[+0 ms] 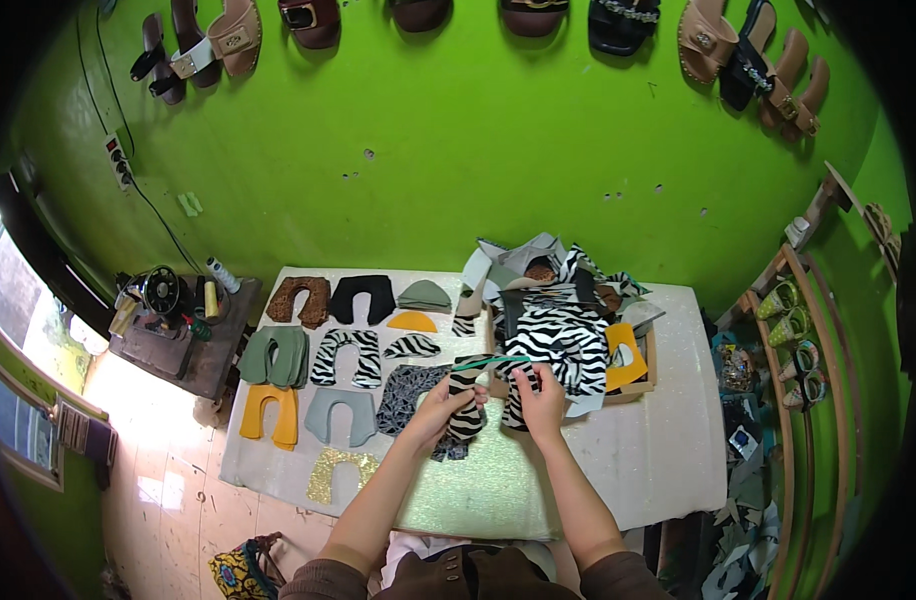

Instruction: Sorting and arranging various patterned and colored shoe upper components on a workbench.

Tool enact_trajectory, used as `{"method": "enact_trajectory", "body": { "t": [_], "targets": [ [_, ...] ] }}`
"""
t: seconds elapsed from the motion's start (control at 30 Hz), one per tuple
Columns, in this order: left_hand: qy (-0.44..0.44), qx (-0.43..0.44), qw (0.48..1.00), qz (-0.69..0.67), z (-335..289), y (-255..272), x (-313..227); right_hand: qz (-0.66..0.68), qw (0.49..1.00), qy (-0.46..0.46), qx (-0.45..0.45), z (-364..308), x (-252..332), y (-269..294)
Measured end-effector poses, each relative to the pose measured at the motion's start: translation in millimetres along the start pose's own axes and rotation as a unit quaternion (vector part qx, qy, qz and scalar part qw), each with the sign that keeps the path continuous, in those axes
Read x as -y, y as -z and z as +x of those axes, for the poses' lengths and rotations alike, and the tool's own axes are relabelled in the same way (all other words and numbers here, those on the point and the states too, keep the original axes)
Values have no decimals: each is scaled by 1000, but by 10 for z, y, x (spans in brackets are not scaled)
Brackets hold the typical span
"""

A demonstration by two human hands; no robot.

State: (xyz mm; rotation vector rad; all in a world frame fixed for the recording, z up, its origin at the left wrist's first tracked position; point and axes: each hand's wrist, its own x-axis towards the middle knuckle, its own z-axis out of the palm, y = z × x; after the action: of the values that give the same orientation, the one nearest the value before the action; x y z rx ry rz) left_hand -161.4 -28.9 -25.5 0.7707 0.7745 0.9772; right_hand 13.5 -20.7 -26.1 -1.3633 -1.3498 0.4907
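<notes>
Over the table's middle, my left hand point(444, 408) and my right hand point(540, 402) hold up a zebra-print U-shaped piece point(467, 424) between them. The fingers of each hand are closed on one side of it. A thin green edge or strip point(493, 361) runs along its top; I cannot tell what it is. Just left of my left hand lies a dark grey patterned piece point(403, 393). Beyond my right hand, a larger zebra-print piece point(563, 335) lies on a heap of scraps point(528, 262) in a cardboard box point(646, 378).
The pale table point(638, 480) bears rows of U-shaped pieces: leopard point(284, 300), black point(363, 298), green point(276, 357), zebra point(325, 360), yellow point(254, 420), grey point(340, 420), gold point(323, 482). A sewing machine point(163, 290) stands at left, a wooden shoe rack point(813, 370) at right. Sandals point(708, 40) hang on the green wall.
</notes>
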Motion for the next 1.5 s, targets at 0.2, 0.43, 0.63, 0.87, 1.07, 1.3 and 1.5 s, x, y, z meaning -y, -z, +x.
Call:
{"method": "enact_trajectory", "body": {
  "t": [0.2, 0.43, 0.63, 0.87, 1.07, 1.3, 1.5],
  "targets": [
    [58, -23, 998, -21, -324, 554, -92, 47, 995, -78, 39, -223, 15, -518],
    [9, -144, 990, -9, -578, 1194, -129, 417, 750, -391, 331, -598, 204, -1091],
    [-1, -165, 986, 3, -671, 1632, -217, 419, 743, -415, 315, -800, 309, -1638],
    [-2, -183, 983, -6, -753, 1915, -364, 387, 767, -444, 254, -950, 402, -2059],
    [10, -222, 975, -10, -707, 2187, -417, 364, 794, -408, 264, -988, 477, -2152],
    [74, -198, 977, -23, -554, 2348, -571, 301, 850, -388, 189, -920, 380, -2366],
    [1, -206, 946, 251, -472, 2596, -590, 206, 914, -321, 136, -817, 194, -2580]
  ]
}}
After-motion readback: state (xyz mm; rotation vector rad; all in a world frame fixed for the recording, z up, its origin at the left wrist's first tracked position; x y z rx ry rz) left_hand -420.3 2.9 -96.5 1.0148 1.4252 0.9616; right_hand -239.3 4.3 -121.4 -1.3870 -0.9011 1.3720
